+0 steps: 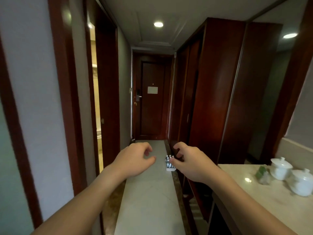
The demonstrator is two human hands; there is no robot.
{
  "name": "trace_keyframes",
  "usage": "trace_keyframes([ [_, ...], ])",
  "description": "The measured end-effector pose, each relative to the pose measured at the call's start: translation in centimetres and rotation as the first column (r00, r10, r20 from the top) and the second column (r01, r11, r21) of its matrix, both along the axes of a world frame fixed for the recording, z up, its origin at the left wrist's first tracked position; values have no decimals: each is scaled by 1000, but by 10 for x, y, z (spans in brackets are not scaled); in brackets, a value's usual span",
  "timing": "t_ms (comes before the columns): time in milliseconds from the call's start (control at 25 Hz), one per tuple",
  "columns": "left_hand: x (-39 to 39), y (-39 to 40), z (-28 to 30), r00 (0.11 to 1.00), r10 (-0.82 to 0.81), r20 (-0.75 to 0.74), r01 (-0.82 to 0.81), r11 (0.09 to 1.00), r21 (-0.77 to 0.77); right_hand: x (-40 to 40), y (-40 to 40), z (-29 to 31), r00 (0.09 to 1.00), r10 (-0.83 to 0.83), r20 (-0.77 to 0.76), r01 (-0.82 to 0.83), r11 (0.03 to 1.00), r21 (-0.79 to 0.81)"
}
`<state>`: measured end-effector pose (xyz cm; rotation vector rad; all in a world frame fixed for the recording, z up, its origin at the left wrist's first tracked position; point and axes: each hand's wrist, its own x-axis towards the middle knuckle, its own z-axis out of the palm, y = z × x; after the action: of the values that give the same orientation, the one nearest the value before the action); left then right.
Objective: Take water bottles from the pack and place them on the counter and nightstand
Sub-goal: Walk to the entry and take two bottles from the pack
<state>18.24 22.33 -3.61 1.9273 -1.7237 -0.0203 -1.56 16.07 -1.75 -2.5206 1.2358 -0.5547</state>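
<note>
A pack of water bottles [169, 163] with white caps stands on the hallway floor, far ahead, by the foot of the dark wooden wardrobe. My left hand [133, 159] and my right hand [189, 162] are both stretched forward at chest height, fingers loosely curled, holding nothing. The right hand overlaps the pack in the view but is well above and short of it. A pale marble counter [250, 197] lies at the right.
Two white lidded cups [291, 175] and a small green-wrapped item [261, 173] stand on the counter. A dark wardrobe [211, 92] lines the right side. The entrance door [152, 99] closes the hallway. A bathroom doorway [97, 99] opens on the left.
</note>
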Motion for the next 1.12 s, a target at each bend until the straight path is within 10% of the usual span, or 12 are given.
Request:
trace_keyframes([
  [1120,418,-743,20,997,-3,-78,1,999,-33,428,-750,-8,996,6,87,-2,999,-43],
])
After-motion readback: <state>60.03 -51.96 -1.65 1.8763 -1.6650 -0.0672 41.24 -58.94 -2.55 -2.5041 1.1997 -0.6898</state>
